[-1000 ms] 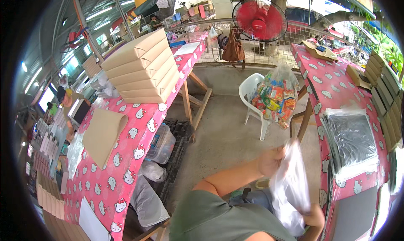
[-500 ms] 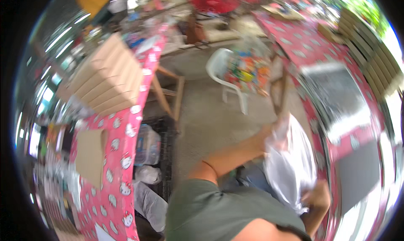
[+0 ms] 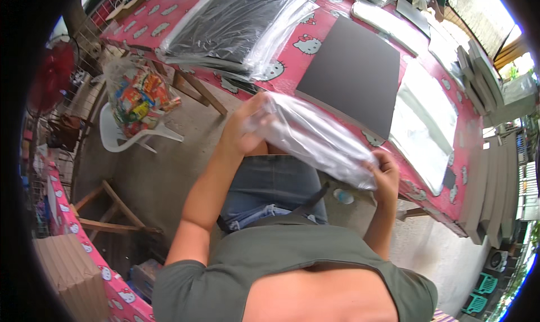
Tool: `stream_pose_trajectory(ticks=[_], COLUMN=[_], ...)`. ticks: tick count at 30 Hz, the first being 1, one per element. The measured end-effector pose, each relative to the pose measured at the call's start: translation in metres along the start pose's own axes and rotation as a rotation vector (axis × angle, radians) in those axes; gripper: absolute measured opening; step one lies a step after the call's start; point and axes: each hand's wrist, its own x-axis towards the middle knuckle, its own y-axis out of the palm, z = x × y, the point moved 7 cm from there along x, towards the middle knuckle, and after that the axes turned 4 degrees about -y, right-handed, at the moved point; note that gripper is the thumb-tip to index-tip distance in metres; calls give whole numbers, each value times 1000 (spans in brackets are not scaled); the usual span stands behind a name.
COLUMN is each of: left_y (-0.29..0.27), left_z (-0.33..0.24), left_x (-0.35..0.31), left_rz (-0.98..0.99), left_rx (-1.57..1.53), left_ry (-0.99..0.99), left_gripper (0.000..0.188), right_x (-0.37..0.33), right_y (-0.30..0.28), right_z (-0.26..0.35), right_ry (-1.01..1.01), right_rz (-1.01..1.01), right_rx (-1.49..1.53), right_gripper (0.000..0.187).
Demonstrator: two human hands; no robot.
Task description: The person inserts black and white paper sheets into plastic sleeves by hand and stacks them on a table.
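Stretching between left hand, fingers closed on one end, and right hand, fingers pinching the other, is a translucent plastic bag, with a dark grey board beyond the right fingers and plastic-wrapped black sheets beyond the left ones, both on pink tablecloth.

There are two hands, one handheld plastic bag, one white chair and one red fan.
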Motion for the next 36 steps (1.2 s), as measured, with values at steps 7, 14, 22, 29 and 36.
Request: stream_pose_trajectory(ticks=[7,14,22,29,36], left_y=[17,45,9,180,56], left_z=[3,-3,16,-132,-110], left_x=[79,-12,-76,51,143], left_rz=[-610,-648,-142,366,-305], left_rx=[1401,1595,492,205,904], left_ry=[604,635,137,289,476], left_gripper=[23,14,17,24,30], right_x=[77,1,-52,99,189], right_y=[-58,-24,-70,-133,-53], right_z=[-9,21,-32,197,87], right_ry=[-36,-7,-57,-511,-610], right_rz=[-498,-259,-222,-567,-449], right_rx=[-940,-810,249,-418,-408], right_gripper=[33,23,39,32,29])
